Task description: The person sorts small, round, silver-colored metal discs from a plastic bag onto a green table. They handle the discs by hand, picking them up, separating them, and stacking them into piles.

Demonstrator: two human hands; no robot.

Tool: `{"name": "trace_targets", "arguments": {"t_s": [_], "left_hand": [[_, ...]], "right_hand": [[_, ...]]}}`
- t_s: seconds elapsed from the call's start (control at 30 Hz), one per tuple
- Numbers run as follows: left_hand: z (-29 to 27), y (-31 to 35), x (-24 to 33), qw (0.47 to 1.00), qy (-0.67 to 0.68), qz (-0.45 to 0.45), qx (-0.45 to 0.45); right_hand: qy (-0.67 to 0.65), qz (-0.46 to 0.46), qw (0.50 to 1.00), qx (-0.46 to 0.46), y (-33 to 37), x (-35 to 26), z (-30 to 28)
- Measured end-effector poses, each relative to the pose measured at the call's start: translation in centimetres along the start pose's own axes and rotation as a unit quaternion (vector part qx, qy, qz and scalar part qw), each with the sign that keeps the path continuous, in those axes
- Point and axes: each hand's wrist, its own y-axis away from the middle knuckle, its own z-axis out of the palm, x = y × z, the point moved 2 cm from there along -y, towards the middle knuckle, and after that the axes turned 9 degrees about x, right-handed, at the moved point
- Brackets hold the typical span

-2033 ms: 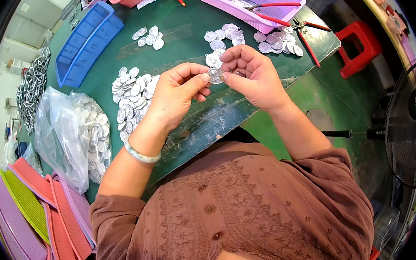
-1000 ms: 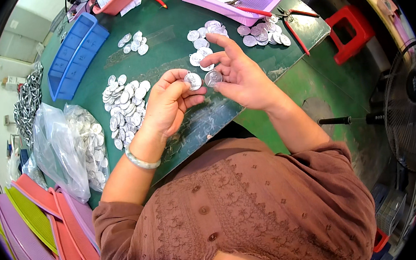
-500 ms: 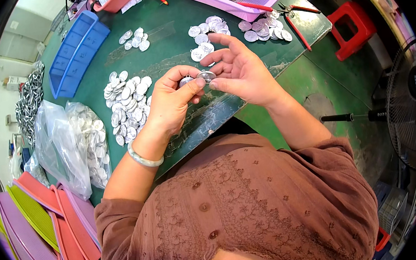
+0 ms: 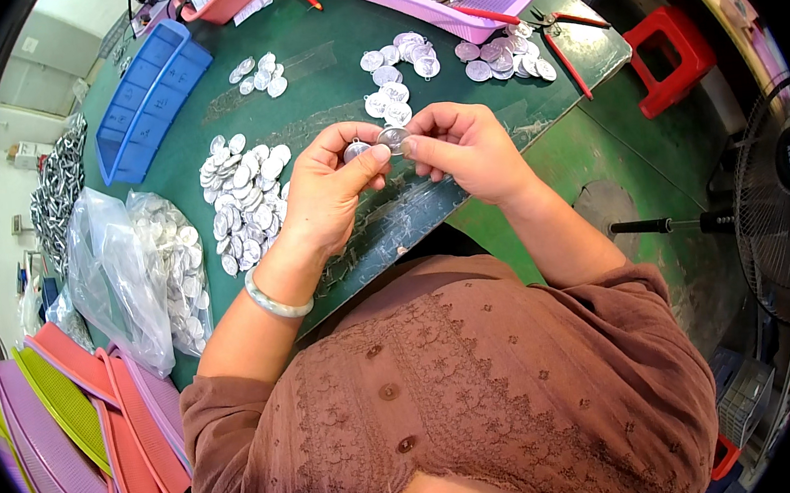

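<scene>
1. Head view: a green table spreads below.
2. Left hand and right hand pinch a silver medallion between them; the left also grips a second medallion.
3. Both: likely light, stiff, slick; best held by rims.

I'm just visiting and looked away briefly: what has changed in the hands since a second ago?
The right hand has curled its spread fingers in and now pinches a round metal disc. The left hand has brought its thumb tip over to that disc too; it still holds another disc. The large disc pile and blue tray stayed put.
</scene>
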Motion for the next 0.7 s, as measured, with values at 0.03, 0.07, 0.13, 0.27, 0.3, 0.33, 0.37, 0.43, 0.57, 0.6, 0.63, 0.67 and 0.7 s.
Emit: {"name": "trace_targets", "arguments": {"t_s": [0.03, 0.07, 0.13, 0.27, 0.3, 0.33, 0.37, 0.43, 0.57, 0.6, 0.63, 0.67, 0.7], "left_hand": [[0.07, -0.02, 0.04, 1.000, -0.001, -0.003, -0.001], [0.17, 0.00, 0.10, 1.000, 0.007, -0.001, 0.000], [0.35, 0.03, 0.19, 1.000, 0.024, 0.003, 0.003], [0.31, -0.02, 0.20, 0.999, 0.033, 0.000, -0.005], [0.32, -0.04, 0.23, 0.999, 0.034, 0.000, -0.006], [0.34, -0.03, 0.27, 0.999, 0.035, -0.001, -0.008], [0.37, -0.01, 0.32, 0.999, 0.032, -0.001, -0.008], [0.40, 0.02, 0.38, 1.000, 0.027, 0.001, -0.010], [0.25, 0.03, 0.34, 1.000, 0.025, 0.000, -0.012], [0.33, 0.03, 0.40, 1.000, 0.024, -0.002, -0.009], [0.40, 0.01, 0.41, 1.000, 0.024, -0.003, -0.007], [0.40, -0.10, 0.35, 1.000, 0.017, 0.001, 0.010], [0.41, -0.29, 0.23, 1.000, 0.011, 0.004, 0.028]], "right_hand": [[-0.003, 0.029, 1.000, 0.012, -0.01, 0.01, -0.11], [-0.023, 0.040, 0.999, 0.019, -0.03, 0.11, -0.23], [-0.063, 0.064, 0.995, 0.034, -0.08, 0.33, -0.46], [-0.090, 0.080, 0.992, 0.035, -0.04, 0.43, -0.54], [-0.087, 0.080, 0.992, 0.034, -0.05, 0.44, -0.51], [-0.084, 0.080, 0.993, 0.033, -0.06, 0.43, -0.47], [-0.081, 0.080, 0.993, 0.032, -0.07, 0.42, -0.45], [-0.076, 0.078, 0.994, 0.031, -0.08, 0.42, -0.42], [-0.071, 0.070, 0.995, 0.031, -0.03, 0.49, -0.38], [-0.067, 0.068, 0.995, 0.034, -0.02, 0.51, -0.40], [-0.063, 0.067, 0.995, 0.037, -0.01, 0.53, -0.43], [-0.059, 0.065, 0.995, 0.041, 0.00, 0.53, -0.48], [-0.055, 0.063, 0.996, 0.044, 0.04, 0.50, -0.56]]}}
